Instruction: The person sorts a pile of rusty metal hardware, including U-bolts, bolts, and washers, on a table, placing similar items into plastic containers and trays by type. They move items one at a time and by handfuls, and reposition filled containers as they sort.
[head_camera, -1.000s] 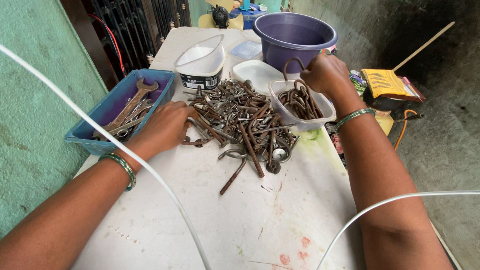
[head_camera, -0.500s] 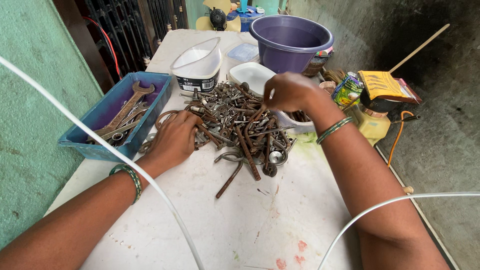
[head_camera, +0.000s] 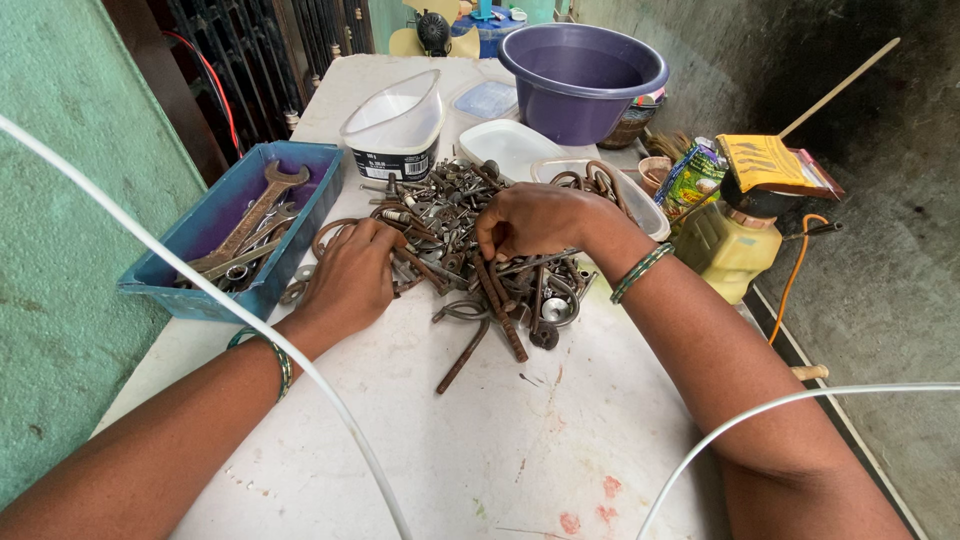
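At the far left a blue tray (head_camera: 190, 255) sits on the white table (head_camera: 480, 440) with rusty wrenches (head_camera: 250, 222) lying in it. Just right of it, the left hand (head_camera: 350, 280) rests palm down on the near edge of a pile of rusty bolts and hooks (head_camera: 470, 250); its fingers are curled loosely over the metal, and whether they grip any one piece cannot be told. The pile lies in the middle of the table, between the two hands. The right hand (head_camera: 535, 220) reaches into the pile from the right, fingers bent down and drawn together, the tips pinching at a small piece among the bolts. Behind stand a clear tub (head_camera: 395, 125) and a purple basin (head_camera: 585, 80).
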